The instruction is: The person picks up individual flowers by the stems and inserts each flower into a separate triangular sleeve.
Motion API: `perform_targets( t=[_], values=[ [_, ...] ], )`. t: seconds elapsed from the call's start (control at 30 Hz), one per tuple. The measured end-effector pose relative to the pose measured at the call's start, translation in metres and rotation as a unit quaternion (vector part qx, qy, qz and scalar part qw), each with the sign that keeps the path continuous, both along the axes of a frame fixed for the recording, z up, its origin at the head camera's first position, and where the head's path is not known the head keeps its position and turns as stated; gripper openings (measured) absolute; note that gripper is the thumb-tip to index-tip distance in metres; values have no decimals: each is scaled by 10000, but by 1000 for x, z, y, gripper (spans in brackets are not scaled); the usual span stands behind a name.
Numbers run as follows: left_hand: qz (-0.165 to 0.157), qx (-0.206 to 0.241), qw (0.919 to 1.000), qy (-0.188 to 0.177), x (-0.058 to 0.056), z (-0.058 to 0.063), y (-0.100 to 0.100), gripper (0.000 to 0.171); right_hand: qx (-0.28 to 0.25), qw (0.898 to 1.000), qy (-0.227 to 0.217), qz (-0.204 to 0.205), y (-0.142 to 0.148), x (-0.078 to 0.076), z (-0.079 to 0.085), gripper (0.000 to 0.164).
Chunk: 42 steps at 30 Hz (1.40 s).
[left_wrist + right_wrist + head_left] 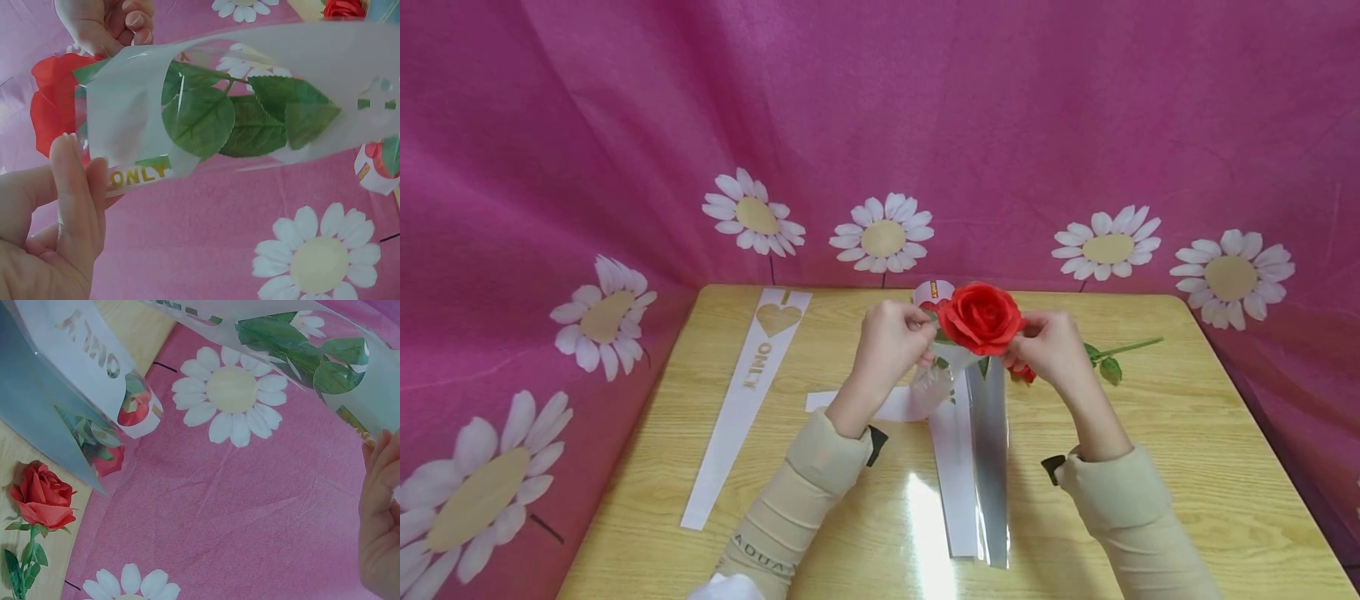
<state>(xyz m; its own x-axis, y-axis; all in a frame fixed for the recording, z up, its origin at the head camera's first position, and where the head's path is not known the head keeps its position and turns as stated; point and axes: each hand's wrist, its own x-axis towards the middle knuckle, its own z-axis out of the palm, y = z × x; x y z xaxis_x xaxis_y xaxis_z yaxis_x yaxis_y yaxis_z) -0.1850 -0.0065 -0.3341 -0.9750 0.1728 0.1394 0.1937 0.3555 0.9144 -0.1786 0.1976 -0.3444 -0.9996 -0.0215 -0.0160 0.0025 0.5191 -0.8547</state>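
Note:
A red artificial rose [981, 318] stands in a translucent white flower sleeve [125, 119] held up above the table. Its bloom shows at the sleeve's mouth, and green leaves [256, 119] show through the clear window. My left hand [891, 337] pinches the sleeve's rim on the left, beside gold "ONLY" lettering. On the opposite side, my right hand [1054, 346] pinches the rim close to the bloom; its fingertips are partly hidden. In the right wrist view, that hand [382, 515] shows only at the right edge.
Two wrapped roses lie beyond, one in a white sleeve [94, 356], one in a grey sleeve [44, 406]. A flat "ONLY" sleeve [737, 400] lies on the table's left. Another white strip [891, 404] lies mid-table. A loose rose [44, 495] lies at the right.

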Motion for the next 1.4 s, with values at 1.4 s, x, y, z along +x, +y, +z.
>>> perform_targets(
  t=[1.4],
  values=[
    [129, 1310, 9913, -33, -1, -11, 9, 14, 975, 7962, 5900, 923, -39, 17, -47, 50]
  ],
)
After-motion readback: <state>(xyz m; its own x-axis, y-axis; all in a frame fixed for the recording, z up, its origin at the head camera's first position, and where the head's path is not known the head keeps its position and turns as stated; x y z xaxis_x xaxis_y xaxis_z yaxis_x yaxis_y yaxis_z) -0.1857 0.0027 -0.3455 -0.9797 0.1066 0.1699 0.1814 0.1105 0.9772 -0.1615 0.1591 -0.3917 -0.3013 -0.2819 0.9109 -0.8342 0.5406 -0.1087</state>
